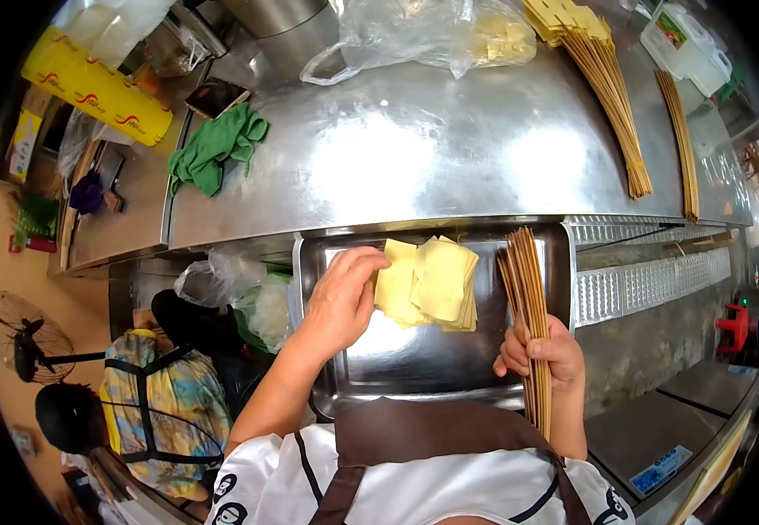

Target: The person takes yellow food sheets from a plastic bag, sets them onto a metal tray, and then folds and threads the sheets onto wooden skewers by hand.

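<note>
My left hand [341,293] is at the left edge of a stack of thin, pale yellow square sheets [439,280] that look like tofu skin. Its fingers are loosely curved, with the thumb apart from them; whether the fingertips touch the top sheet I cannot tell. The sheets lie overlapping in a shiny metal tray [397,372] in front of me. Over the tray's right side, my right hand [544,354] is closed around a bundle of thin wooden skewers [528,289], whose far ends point away from me.
Behind the tray runs a steel counter [292,188]. On it are a green cloth [216,150], a phone [217,97], a clear plastic bag [414,35], skewers bearing yellow sheets [603,83] and more bare skewers [677,144]. A person [165,407] is at the lower left.
</note>
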A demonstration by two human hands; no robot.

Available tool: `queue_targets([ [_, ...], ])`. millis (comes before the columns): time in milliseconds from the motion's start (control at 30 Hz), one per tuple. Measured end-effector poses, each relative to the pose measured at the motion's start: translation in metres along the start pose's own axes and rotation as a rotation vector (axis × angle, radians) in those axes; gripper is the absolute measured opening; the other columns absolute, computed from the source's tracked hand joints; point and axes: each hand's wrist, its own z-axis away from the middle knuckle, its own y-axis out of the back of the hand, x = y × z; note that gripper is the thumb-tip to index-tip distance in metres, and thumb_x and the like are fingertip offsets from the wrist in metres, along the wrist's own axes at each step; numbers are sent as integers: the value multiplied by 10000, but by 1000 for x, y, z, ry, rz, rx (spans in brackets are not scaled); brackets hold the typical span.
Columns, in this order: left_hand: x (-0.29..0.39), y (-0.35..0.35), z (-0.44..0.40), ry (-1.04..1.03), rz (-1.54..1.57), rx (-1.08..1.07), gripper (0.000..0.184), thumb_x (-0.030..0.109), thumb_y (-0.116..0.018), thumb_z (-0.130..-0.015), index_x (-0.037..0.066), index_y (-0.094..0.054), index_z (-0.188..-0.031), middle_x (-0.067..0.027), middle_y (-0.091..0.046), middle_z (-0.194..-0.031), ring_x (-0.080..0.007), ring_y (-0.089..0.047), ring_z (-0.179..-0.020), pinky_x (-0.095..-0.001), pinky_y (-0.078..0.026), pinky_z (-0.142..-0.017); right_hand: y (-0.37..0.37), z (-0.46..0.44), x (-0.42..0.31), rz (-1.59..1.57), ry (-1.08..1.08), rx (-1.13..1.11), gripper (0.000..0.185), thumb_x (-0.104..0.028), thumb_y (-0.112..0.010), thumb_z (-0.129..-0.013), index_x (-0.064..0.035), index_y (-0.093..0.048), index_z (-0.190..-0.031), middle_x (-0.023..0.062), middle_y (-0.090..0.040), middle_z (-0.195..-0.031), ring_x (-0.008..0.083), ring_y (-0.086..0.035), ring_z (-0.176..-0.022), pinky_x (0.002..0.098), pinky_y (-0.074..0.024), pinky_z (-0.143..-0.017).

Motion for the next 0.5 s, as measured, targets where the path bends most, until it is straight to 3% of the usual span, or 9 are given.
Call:
queue_targets([
  [33,-1,3,1,-1,-6,-64,356,-110,-543,-707,19,-563,-1038,-132,-561,-1131,-330,-519,-1074,-393,-436,-885,-1,0,0,-17,-2,-4,233,-123,-714,-720,-56,-498,-779,87,-506,-620,172,-505,-528,414,-515,-685],
  [133,-9,2,4,-60,-90,-77,316,-71,-567,-727,26,-578,-1028,-118,-553,-1160,-307,-505,-1106,-406,-422,-920,4,2,1,16,-7,7,225,-118,-715,-726,-54,-511,-796,86,-525,-629,182,-529,-536,408,-515,-680],
  [267,-14,3,-1,-171,-124,-82,258,-31,-612,-720,38,-611,-969,-98,-577,-1137,-290,-520,-1104,-405,-433,-907,-1,3,-3,75,-18,61,203,-99,-708,-736,-52,-526,-812,82,-543,-641,188,-552,-540,407,-513,-675],
  [367,-18,7,-8,-259,-67,-81,176,-26,-649,-689,40,-648,-852,-76,-645,-1000,-300,-583,-1016,-405,-450,-885,-7,4,-4,65,-47,89,177,-67,-694,-751,-41,-533,-818,75,-555,-652,181,-569,-539,379,-512,-651],
  [467,-15,7,-12,-211,26,-26,168,-38,-635,-696,36,-645,-847,-83,-644,-1001,-301,-596,-995,-390,-461,-873,-8,6,-5,91,-47,143,185,-55,-702,-743,-36,-536,-822,73,-562,-664,173,-583,-544,351,-512,-631],
  [500,-16,5,-12,-200,118,22,187,-38,-591,-782,45,-596,-950,-81,-634,-979,-234,-619,-928,-352,-476,-828,-8,6,-5,97,-48,146,185,-38,-703,-735,-35,-541,-825,72,-568,-675,166,-593,-544,338,-513,-618],
])
